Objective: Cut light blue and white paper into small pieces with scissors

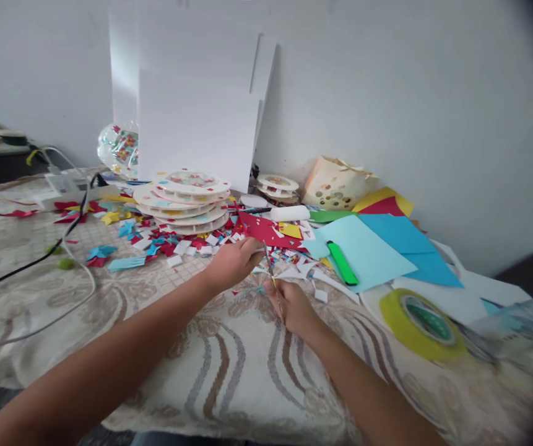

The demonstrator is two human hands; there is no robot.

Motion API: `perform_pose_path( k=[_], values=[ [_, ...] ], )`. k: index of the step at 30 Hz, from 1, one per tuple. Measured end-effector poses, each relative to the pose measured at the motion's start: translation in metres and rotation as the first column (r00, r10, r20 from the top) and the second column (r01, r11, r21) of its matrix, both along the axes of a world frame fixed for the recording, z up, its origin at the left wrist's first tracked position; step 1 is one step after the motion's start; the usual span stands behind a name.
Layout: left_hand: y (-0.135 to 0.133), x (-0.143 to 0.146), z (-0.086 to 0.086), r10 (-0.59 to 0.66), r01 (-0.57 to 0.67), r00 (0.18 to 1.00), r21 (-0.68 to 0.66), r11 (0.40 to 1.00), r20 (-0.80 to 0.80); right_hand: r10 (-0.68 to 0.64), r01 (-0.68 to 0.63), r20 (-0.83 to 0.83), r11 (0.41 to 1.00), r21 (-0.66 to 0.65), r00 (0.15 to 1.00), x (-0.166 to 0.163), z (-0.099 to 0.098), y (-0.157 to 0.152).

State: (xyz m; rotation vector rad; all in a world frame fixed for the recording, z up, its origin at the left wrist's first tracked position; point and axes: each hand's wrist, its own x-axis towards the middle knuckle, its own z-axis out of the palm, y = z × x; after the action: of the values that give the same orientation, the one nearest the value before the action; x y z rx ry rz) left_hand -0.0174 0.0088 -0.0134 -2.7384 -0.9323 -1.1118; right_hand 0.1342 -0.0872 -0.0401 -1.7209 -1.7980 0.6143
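My left hand [234, 262] is closed on the near edge of a red paper sheet [262, 229] that lies among paper scraps. My right hand [291, 305] is closed on a pair of scissors [272, 275], whose thin blades point up and away toward the red sheet. Both hands rest over a patterned beige cloth [229, 365] on the table. Small red, blue, white and yellow paper scraps [164, 243] lie scattered just beyond my hands.
A stack of round white discs [187, 201] stands behind the scraps, with white boards [196, 130] leaning on the wall. Light blue sheets [372, 251], a green marker [342, 262] and a yellow tape roll [421, 322] lie right. Cables [38, 260] run left.
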Motion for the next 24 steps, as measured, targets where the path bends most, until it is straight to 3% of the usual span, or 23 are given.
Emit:
perform_pose_path(
  k=[7, 11, 15, 24],
  values=[
    [0.0001, -0.0016, -0.0003, 0.024, -0.011, 0.990, -0.092, 0.996, 0.139, 0.032, -0.032, -0.008, 0.999, -0.015, 0.999, 0.0024, 0.0018, 0.0002],
    [-0.0038, -0.0010, 0.0036, 0.113, -0.089, 0.986, -0.184, 0.979, 0.125, 0.079, -0.084, -0.073, 0.994, -0.072, 0.994, 0.0047, 0.0026, -0.0009],
    [-0.0051, -0.0007, 0.0027, 0.162, -0.142, 0.981, -0.172, 0.975, 0.107, 0.094, -0.106, -0.142, 0.991, -0.082, 0.985, 0.0052, 0.0045, -0.0026],
    [-0.0032, 0.0015, -0.0050, -0.095, 0.092, 0.981, 0.029, 0.995, 0.172, 0.091, -0.095, -0.107, 0.995, -0.036, 0.990, 0.0033, 0.0074, -0.0035]
  ],
)
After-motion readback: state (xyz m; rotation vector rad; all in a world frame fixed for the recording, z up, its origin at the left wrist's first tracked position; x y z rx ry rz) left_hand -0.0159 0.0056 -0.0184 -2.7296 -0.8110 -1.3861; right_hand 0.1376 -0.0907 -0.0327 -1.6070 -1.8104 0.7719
